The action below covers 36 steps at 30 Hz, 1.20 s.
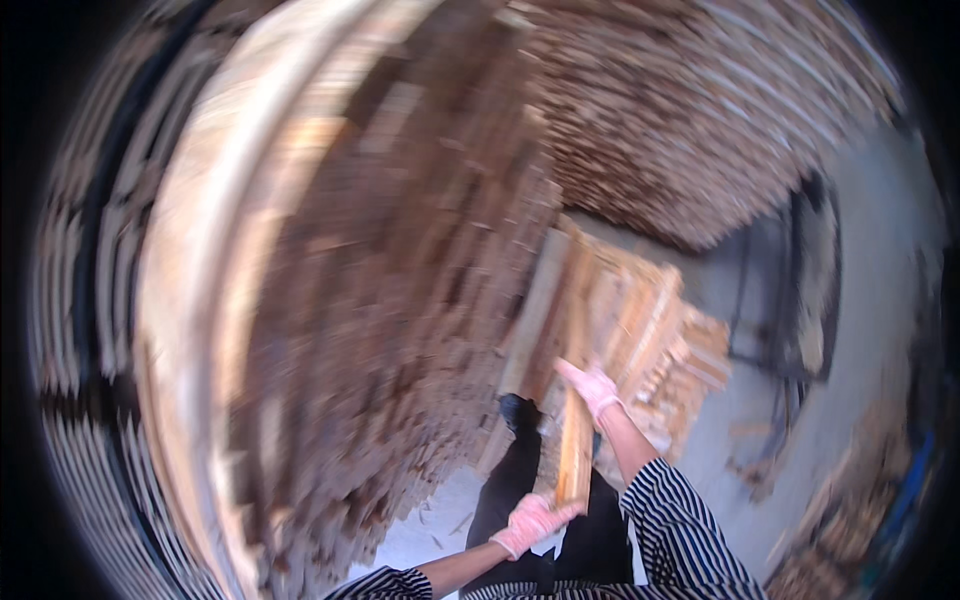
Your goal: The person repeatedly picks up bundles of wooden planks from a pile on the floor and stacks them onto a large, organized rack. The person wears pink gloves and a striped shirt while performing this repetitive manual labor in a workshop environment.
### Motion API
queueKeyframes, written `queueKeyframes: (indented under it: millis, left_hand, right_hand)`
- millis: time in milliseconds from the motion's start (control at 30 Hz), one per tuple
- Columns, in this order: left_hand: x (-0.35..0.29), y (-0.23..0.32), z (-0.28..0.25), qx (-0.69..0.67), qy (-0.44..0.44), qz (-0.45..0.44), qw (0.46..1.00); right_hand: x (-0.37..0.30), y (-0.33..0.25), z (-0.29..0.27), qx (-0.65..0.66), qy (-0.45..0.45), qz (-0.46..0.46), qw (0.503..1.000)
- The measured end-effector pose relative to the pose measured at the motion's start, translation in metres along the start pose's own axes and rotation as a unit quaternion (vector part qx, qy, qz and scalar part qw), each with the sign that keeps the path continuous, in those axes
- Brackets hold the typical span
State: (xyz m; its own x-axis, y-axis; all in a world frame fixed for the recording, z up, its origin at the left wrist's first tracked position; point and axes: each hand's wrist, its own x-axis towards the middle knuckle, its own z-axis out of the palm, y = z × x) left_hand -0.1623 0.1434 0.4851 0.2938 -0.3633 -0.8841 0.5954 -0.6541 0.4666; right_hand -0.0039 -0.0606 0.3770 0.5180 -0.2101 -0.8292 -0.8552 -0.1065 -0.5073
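Board (574, 452) clamped by left hand (540, 521) at near end and right hand (594, 388) farther along, near left edge of lumber pile (638, 312).

Timber handling, seen from your head. Your left hand (540, 522), pink-gloved, grips the near end of a wooden plank (574, 455); your right hand (593, 390), gloved alike, holds it farther along, thumb laid across it. Ahead lies a low pile of sawn boards (640, 320). To your left rises a tall timber stack (390, 270) — blurred — and a second stack (670, 120) stands beyond the pile. At right, a dark frame (785, 290) stands on the grey floor (865, 270). Your black shoe (520, 412) and striped sleeve (685, 515) also show.
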Motion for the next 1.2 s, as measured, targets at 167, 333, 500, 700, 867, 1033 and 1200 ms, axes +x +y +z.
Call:
queueKeyframes:
  millis: [167,333,500,700,867,1033,1200]
  left_hand:
    - [-0.108,0.037,-0.010,0.235,0.048,0.039,0.970]
    - [-0.200,0.058,-0.030,0.036,0.135,0.232,0.963]
    - [-0.350,0.132,-0.116,-0.089,0.324,0.425,0.841]
    - [-0.456,0.097,-0.262,-0.094,0.639,0.385,0.659]
    - [-0.474,-0.013,-0.388,0.176,0.746,-0.033,0.642]
    - [-0.445,-0.038,-0.438,0.147,0.682,-0.020,0.716]
    - [-0.466,-0.026,-0.463,0.162,0.649,-0.005,0.743]
  right_hand:
    - [-0.088,-0.012,0.020,0.089,0.145,-0.063,0.983]
    - [-0.162,-0.088,-0.029,0.280,0.067,-0.321,0.902]
    - [-0.261,-0.212,-0.085,0.346,-0.168,-0.426,0.819]
    - [-0.383,-0.333,-0.051,-0.035,-0.027,-0.586,0.809]
    - [-0.435,-0.434,0.023,-0.391,0.048,-0.675,0.624]
    - [-0.419,-0.537,0.090,-0.591,0.106,-0.618,0.507]
    - [-0.376,-0.624,0.152,-0.671,0.149,-0.591,0.421]
